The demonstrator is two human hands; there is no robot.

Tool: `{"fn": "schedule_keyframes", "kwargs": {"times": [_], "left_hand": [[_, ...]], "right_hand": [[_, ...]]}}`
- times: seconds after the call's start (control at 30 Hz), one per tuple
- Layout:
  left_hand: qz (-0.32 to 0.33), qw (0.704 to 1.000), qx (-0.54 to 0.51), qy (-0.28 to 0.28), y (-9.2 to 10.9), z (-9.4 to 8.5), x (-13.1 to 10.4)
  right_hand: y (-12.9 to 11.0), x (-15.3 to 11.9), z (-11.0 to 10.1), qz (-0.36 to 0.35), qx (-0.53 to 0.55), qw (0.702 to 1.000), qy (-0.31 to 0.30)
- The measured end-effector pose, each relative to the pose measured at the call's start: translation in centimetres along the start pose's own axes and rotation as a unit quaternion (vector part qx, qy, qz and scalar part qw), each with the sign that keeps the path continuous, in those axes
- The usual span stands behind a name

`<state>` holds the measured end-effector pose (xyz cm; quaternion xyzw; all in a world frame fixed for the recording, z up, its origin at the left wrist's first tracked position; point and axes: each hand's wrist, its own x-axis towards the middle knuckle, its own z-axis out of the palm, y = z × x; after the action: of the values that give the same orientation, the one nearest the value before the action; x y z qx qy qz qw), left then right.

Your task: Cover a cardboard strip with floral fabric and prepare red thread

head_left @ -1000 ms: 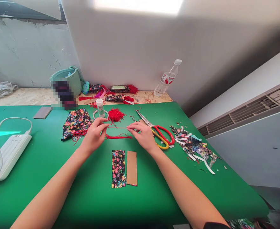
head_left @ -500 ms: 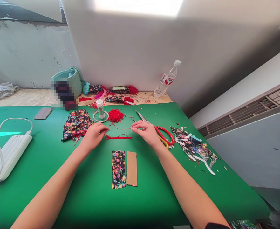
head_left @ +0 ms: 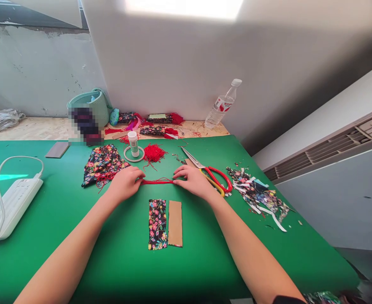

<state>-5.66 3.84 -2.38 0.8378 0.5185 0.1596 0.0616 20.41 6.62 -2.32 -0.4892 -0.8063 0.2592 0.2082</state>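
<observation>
A bundle of red threads lies crosswise on the green table. My left hand has its fingers closed at the bundle's left end, and my right hand pinches at its right end. Nearer to me, a strip of floral fabric lies beside a brown cardboard strip. Scissors with red and yellow handles rest just right of my right hand. Folded floral cloth with red threads on it is next to my left hand.
Behind the hands are a glue stick, a white ring and a red thread pile. Fabric scraps lie right, a white power strip left. A water bottle and teal basket stand at the back.
Both hands have come down slightly toward me, from a single thread stretched above the table to the red bundle. More of the scissors now shows.
</observation>
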Motion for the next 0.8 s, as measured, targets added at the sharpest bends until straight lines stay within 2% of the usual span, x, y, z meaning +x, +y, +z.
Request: {"fn": "schedule_keyframes", "kwargs": {"times": [0.17,0.3,0.53,0.8], "left_hand": [[-0.001,1.000,0.005,0.014,0.0,0.1,0.0],[0.025,0.997,-0.065,0.039,0.1,0.4,0.0],[0.049,0.989,-0.141,0.010,0.6,1.8,0.3],[0.057,0.993,-0.102,0.013,0.4,2.3,0.5]], "right_hand": [[-0.2,-0.1,-0.1,-0.006,-0.014,1.000,-0.004],[-0.9,-0.1,0.3,-0.026,-0.041,0.999,-0.005],[-0.9,-0.1,1.5,-0.044,-0.040,0.998,-0.019],[-1.2,0.3,1.6,-0.036,-0.079,0.995,-0.039]]}}
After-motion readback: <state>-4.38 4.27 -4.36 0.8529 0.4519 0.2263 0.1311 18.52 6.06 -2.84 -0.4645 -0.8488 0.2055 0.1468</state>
